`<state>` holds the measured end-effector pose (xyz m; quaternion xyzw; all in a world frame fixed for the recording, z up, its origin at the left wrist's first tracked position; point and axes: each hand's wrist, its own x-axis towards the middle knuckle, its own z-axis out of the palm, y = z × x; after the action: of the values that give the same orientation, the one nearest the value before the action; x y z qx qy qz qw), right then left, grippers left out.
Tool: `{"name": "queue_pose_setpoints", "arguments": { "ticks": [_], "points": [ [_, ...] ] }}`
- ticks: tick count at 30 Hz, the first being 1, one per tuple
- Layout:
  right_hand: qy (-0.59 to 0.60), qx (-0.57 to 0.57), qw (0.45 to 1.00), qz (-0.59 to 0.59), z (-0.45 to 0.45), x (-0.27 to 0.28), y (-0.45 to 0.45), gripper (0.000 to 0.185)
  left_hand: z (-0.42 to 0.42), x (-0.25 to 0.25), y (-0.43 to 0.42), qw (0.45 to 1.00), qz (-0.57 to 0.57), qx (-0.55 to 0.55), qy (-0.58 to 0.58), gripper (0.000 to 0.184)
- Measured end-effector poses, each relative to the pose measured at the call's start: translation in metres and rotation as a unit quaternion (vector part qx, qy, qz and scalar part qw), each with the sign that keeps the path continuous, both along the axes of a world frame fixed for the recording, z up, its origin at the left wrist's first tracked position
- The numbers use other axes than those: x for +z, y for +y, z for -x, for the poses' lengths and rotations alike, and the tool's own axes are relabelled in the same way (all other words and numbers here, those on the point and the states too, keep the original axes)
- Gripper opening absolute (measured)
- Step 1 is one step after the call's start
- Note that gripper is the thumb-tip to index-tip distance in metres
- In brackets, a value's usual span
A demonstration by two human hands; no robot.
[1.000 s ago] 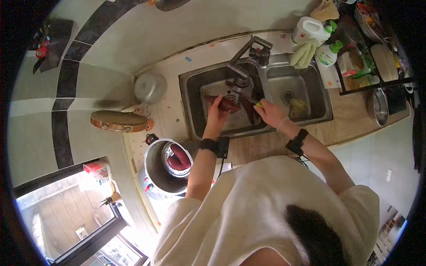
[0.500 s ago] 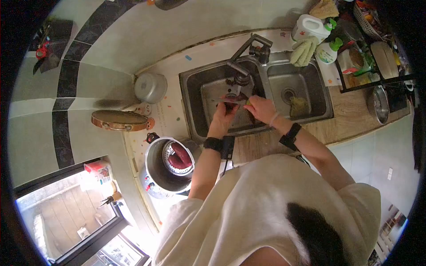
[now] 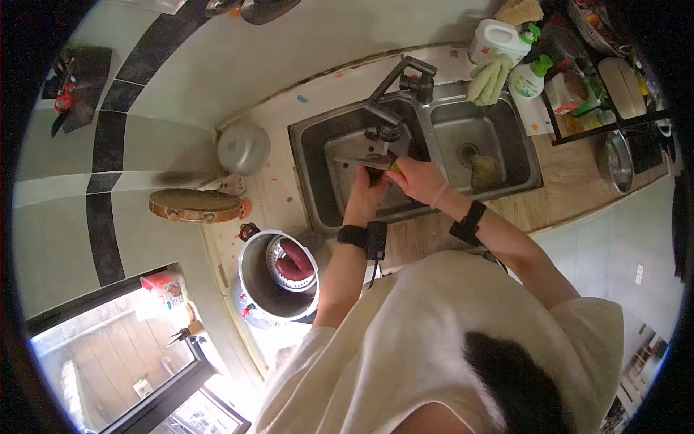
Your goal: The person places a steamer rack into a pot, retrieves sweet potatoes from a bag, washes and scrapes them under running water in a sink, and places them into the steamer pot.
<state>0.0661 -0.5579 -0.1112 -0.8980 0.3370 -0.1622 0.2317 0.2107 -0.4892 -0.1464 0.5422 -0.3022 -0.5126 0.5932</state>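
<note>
Over the left basin of the steel sink (image 3: 311, 166), my right hand (image 3: 421, 179) is closed around the green handle of a knife (image 3: 354, 161), its blade pointing left. My left hand (image 3: 367, 194) is wrapped round a dark purplish sweet potato (image 3: 375, 175), mostly hidden by fingers and blade. The knife lies across or just above the sweet potato; contact cannot be made out. Directly above both hands is the dark faucet (image 3: 387, 119), with water apparently running from it. To the left, reddish-purple sweet potatoes (image 3: 295, 262) rest in a perforated steamer insert inside a tall metal pot (image 3: 253, 286).
A scrubbing pad (image 3: 486, 172) lies in the right basin. Behind it are a green cloth (image 3: 489, 79), a white jug (image 3: 499, 42) and a pump bottle (image 3: 530, 79). A grey bowl (image 3: 243, 150) and a round wooden-rimmed object (image 3: 195, 205) stand left. A metal bowl (image 3: 616, 163) leans at right.
The knife blade now shows more plainly, pointing left above my left hand. My right hand has shifted slightly left, and the whole view has moved a little.
</note>
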Motion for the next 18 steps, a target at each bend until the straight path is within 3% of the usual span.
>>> {"name": "queue_pose_setpoints", "arguments": {
  "ticks": [2,8,11,12,16,18],
  "points": [
    [-0.008,0.003,1.000,0.009,0.000,-0.004,-0.002,0.035,0.000,0.011,0.006,0.982,0.005,-0.043,-0.185,0.031],
    [-0.006,-0.009,0.994,-0.110,0.018,-0.025,-0.008,0.037,0.005,0.073,0.010,0.946,-0.159,-0.066,-0.273,0.032],
    [0.050,-0.093,0.976,-0.192,0.041,-0.041,-0.019,0.041,-0.011,0.016,0.010,0.948,-0.082,-0.026,-0.307,0.031],
    [0.084,-0.132,0.963,-0.218,0.045,-0.044,-0.022,0.043,-0.016,0.001,0.007,0.962,-0.074,-0.022,-0.261,0.032],
    [0.186,-0.096,0.962,-0.175,0.055,-0.023,-0.023,0.049,-0.033,-0.042,-0.001,0.997,-0.050,-0.005,-0.064,0.036],
    [0.253,-0.050,0.952,-0.166,0.064,-0.039,-0.028,0.050,-0.032,-0.048,-0.015,0.993,-0.063,-0.039,-0.092,0.037]
  ]
}}
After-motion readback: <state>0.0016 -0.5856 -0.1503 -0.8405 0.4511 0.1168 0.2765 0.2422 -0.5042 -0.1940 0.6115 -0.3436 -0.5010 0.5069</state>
